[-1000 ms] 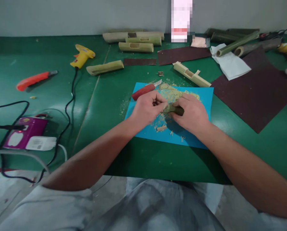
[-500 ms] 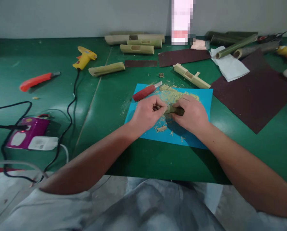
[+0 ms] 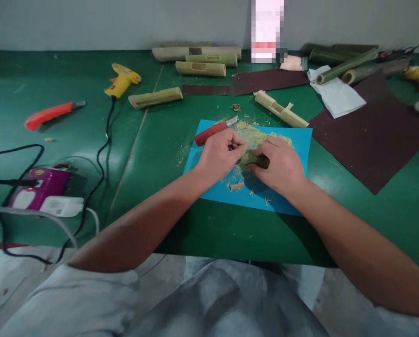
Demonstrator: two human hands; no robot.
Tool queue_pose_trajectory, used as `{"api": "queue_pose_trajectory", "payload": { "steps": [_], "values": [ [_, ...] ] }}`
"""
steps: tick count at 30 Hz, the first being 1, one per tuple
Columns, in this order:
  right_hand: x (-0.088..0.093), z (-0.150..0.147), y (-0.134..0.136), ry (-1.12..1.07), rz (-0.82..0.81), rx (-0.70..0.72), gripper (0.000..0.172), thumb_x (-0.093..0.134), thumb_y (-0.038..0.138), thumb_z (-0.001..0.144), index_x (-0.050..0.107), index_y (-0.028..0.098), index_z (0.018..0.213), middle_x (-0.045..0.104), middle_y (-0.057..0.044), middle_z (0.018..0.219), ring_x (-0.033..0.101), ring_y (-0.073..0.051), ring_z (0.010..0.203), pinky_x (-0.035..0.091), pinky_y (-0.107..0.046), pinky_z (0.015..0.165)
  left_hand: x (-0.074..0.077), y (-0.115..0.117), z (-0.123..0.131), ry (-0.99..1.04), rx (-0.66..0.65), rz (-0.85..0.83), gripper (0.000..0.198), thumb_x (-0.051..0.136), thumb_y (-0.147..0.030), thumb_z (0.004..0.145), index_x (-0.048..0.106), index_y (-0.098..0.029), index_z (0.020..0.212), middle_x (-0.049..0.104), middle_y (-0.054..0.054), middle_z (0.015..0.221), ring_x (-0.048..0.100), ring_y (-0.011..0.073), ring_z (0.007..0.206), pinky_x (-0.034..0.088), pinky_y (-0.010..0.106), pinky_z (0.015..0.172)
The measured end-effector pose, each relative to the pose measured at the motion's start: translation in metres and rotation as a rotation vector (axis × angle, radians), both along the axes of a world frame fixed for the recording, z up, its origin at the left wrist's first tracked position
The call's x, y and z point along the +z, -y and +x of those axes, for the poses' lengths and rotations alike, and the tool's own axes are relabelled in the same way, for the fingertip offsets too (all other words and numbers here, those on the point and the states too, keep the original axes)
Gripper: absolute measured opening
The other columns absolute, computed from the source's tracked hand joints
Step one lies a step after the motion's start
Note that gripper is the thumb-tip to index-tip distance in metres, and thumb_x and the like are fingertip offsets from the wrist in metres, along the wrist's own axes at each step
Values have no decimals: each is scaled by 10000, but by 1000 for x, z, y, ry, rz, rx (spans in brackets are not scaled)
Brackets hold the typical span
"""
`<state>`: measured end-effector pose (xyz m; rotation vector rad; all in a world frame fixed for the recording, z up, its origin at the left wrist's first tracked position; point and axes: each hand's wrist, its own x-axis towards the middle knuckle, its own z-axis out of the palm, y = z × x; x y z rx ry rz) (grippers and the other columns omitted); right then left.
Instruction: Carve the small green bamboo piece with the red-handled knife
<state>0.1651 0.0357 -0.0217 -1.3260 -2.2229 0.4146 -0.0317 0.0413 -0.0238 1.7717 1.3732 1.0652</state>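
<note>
Head view — bamboo piece [image 3: 250, 158] clasped in right hand [image 3: 282, 161] — protruding toward pinched left hand [image 3: 220, 152]

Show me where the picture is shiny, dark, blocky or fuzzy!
Head view: pale glare on the green table left of the blue sheet; head view: a dark shadow below the right hand; head view: big squares hide the tall bright patch at the back; head view: the bamboo piece looks soft, its fine details hard to tell.
</note>
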Motion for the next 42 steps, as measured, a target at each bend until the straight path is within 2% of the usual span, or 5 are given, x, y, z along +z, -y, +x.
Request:
{"api": "queue_pose_trajectory", "payload": {
  "steps": [8,23,29,42],
  "values": [
    [2,-1,-1,5,-14,-2,91,693,215,782,620,235,832,648,-71,923,600,-265,949,444,-380,752,1,7,-2,-27,-3,3,102,682,-256,846,665,-176,785,674,-9,726,569,106,646,453,237,592],
    [3,-1,-1,-16,-36,-8,89,702,236,783,627,243,831,661,-62,933,603,-256,931,439,-374,731,4,9,-4,-60,1,12,78,695,-237,843,676,-184,788,684,-14,720,560,103,616,459,241,574],
    [1,-1,-1,-19,-16,-20,100,703,231,780,611,239,818,651,-55,931,598,-246,923,419,-361,719,3,3,-2,-59,4,47,77,681,-216,840,665,-182,773,672,-10,708,573,106,628,457,241,582],
    [3,-2,0,10,-35,-20,110,720,263,799,614,243,817,651,-59,927,588,-249,925,419,-368,729,7,9,-3,-96,7,25,74,685,-245,851,676,-189,804,685,-11,731,577,115,635,466,249,587]
  ]
}}
